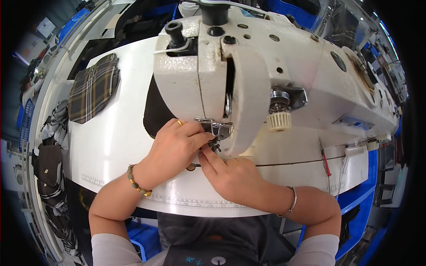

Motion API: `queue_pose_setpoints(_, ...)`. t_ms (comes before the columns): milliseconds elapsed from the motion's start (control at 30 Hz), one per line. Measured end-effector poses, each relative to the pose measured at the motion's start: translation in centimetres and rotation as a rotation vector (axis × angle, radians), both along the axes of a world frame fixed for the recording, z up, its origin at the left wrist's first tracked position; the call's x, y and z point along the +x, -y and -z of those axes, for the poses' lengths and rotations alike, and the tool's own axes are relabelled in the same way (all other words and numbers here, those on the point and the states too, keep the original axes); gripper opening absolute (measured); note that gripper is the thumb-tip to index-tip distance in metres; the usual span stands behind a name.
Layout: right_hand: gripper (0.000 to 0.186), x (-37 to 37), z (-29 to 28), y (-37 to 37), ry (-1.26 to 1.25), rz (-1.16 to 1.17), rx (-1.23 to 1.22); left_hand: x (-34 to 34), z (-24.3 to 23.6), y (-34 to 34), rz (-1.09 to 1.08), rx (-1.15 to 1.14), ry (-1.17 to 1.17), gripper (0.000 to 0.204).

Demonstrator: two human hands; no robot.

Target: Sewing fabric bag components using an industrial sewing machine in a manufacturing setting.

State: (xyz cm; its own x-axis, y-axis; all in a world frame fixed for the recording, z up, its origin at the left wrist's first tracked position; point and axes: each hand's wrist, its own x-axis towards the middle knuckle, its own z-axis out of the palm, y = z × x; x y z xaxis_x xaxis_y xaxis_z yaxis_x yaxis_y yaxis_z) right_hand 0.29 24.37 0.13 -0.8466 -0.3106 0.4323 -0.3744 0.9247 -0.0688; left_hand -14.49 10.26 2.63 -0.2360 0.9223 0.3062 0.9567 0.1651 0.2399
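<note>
Sewing machine point(253, 62): nearest, white, spanning 11 to 3 o'clock about the view's centre; its presser foot point(215, 146) close to that centre.
Plaid cloth point(94, 88): near 10 o'clock on the white table point(111, 150); well apart from both hands.
Dark cloth point(155, 111): also toward 10, closer in; partly hidden by the machine and left hand.
Left hand point(175, 148): toward 8; fingers bent, nearly closed beside the foot; any hold hidden.
Right hand point(233, 175): at 5; fingers half-bent, tips near the left's; cannot tell what they hold.
Red-handled tool point(326, 165): past 3.
</note>
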Motion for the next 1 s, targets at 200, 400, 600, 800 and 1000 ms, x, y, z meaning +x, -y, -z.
queue_pose_setpoints(200,0.039,0.1,0.2,0.3,-0.011,0.042,0.021,-0.4,0.6,-0.2,0.025,0.101,-0.050,0.022)
queue_pose_setpoints(400,0.035,0.3,0.3,0.3,0.011,0.030,0.017,0.4,0.0,-0.2,0.093,0.153,-0.242,0.024)
queue_pose_setpoints(600,0.031,0.2,0.2,0.4,0.003,0.024,-0.034,1.2,-0.8,0.2,0.087,0.013,-0.224,0.025)
queue_pose_setpoints(800,0.028,0.2,0.0,0.4,0.013,0.013,-0.043,1.1,-0.7,0.2,0.096,0.010,-0.261,0.027)
queue_pose_setpoints(1000,0.028,0.2,0.0,0.4,0.006,0.016,-0.041,0.9,-0.7,0.2,0.131,0.030,-0.245,0.028)
